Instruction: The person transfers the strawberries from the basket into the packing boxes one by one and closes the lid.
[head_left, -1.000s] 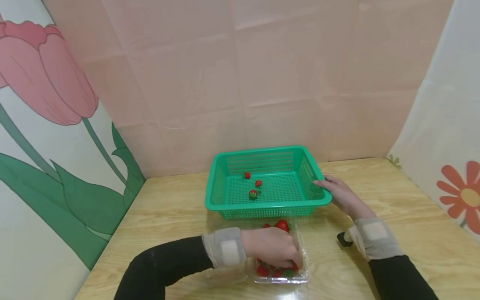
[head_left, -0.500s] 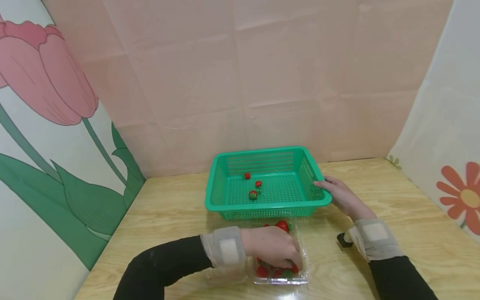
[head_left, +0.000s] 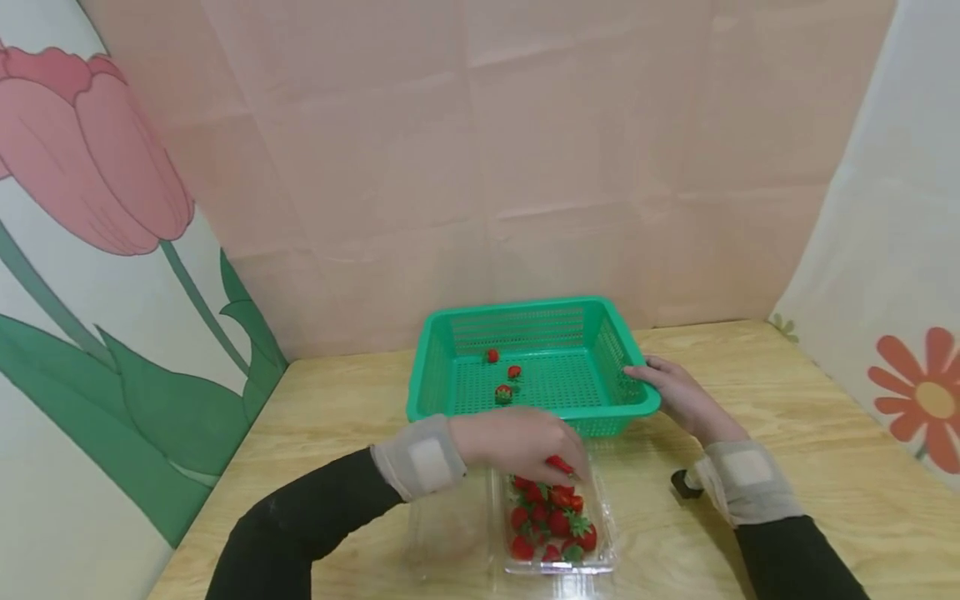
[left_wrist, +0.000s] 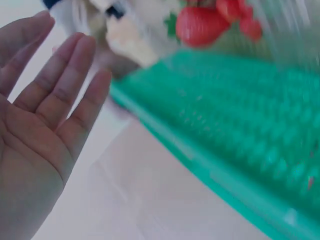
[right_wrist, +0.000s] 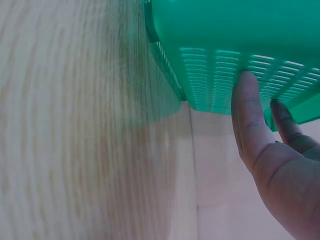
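Note:
My left hand (head_left: 528,442) is above a clear plastic clamshell (head_left: 606,533) of strawberries, close by the green basket's near rim. A strawberry (head_left: 558,463) shows red between its thumb and finger. In the left wrist view the other fingers of the left hand (left_wrist: 45,115) spread loosely, and larger strawberries (left_wrist: 200,26) appear beyond the basket rim. My right hand (head_left: 675,392) holds the right rim of the green basket (head_left: 532,412), thumb over the inner side. The right wrist view shows that hand's fingers (right_wrist: 250,110) against the slotted outer wall.
Three strawberries (head_left: 503,393) lie in the basket's left half. The clamshell's open clear lid (head_left: 453,533) lies flat to its left on the wooden table (head_left: 337,433). A pinkish sheet (head_left: 360,167) hangs behind, with flower-printed panels (head_left: 862,208) at the sides.
My left hand has risen out of the clamshell with a strawberry and moved up and left towards the basket, uncovering the berries beneath. The right hand keeps its hold on the basket.

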